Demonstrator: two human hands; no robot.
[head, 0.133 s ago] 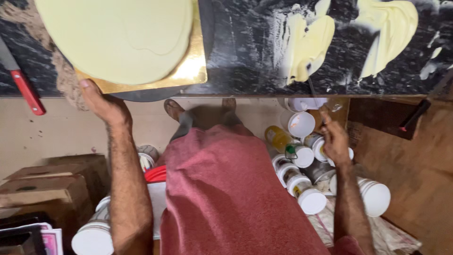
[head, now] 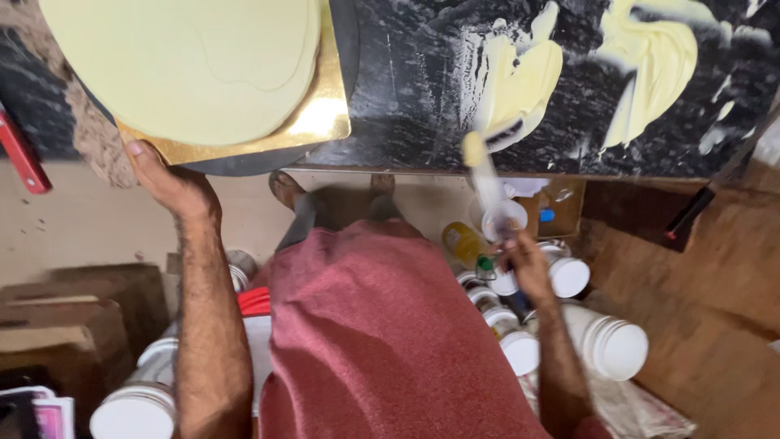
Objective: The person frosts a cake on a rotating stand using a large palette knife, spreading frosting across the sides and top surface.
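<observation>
Cake (head: 187, 65) on its gold board (head: 321, 118), spatula (head: 487, 175) coming up from the right.

Head view: left hand (head: 166, 183) is cupped under the board's near edge, fingers pressing the dark turntable (head: 244, 161) rim below. Right hand (head: 524, 264) is closed round the spatula handle, its cream-smeared blade blurred. Soft icing marks easily, so I'd judge the stiff board the safest hold. Cake's far side is cut off; jars (head: 617, 345) beneath the right hand are half hidden.

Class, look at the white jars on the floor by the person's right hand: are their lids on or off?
On. The white jars near the right hand show closed white lids; none shows an open mouth.
</observation>
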